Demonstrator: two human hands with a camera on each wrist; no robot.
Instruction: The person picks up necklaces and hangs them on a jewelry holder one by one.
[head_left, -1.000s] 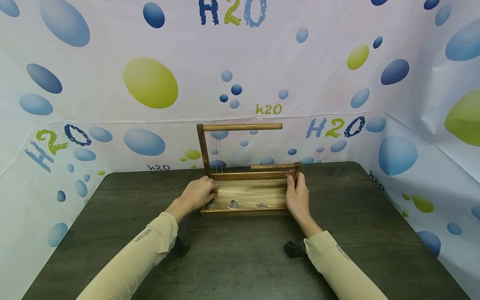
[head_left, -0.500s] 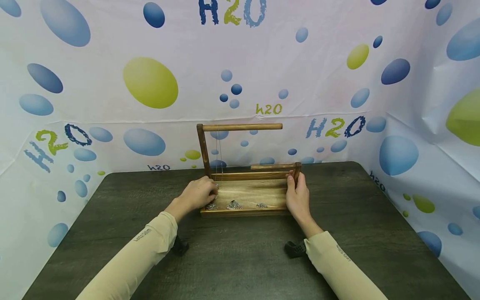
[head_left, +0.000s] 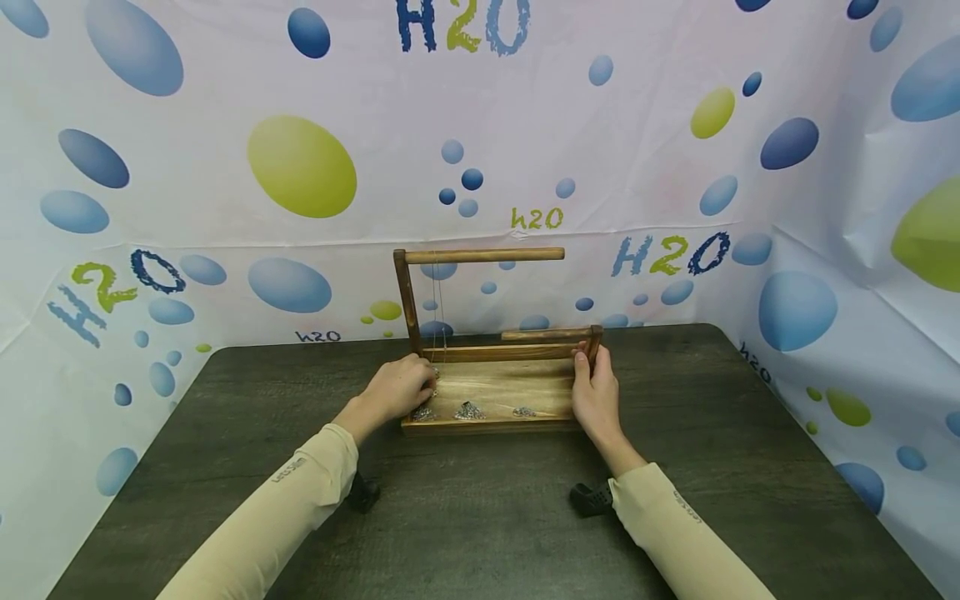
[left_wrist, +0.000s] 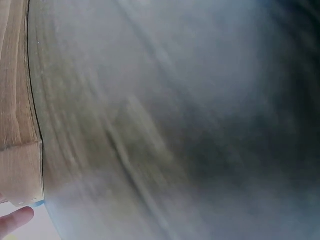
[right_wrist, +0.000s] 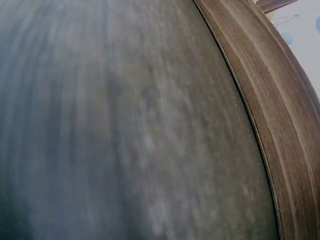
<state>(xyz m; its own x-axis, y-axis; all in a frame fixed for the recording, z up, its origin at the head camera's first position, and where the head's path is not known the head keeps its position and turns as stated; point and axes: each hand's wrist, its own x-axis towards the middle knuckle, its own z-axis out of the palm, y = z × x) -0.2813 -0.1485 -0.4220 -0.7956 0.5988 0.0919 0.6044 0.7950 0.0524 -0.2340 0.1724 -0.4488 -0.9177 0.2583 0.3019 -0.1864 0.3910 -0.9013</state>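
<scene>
Clearly the right hand point(head_left: 597, 396) gripped the wooden stand point(head_left: 510, 379); whether the left hand point(head_left: 396, 387) pinched its left end was unclear.

My left sleeve point(head_left: 277, 508), cream coloured, slants up from the lower left of the head view and my right sleeve point(head_left: 690, 533) from the lower right, so that my 2 forearms draw toward the middle and leave both wrists bare. My left hand point(head_left: 390, 390), near the centre, shows its back, its fingers bent over to the right with the tips hidden, while 1 fingertip point(left_wrist: 19, 220) pokes in at the lower left of the left wrist view. My right hand point(head_left: 596, 396), right of centre, grips with thumb point(head_left: 582, 368) pointing upward, its other fingers partly hidden.
</scene>
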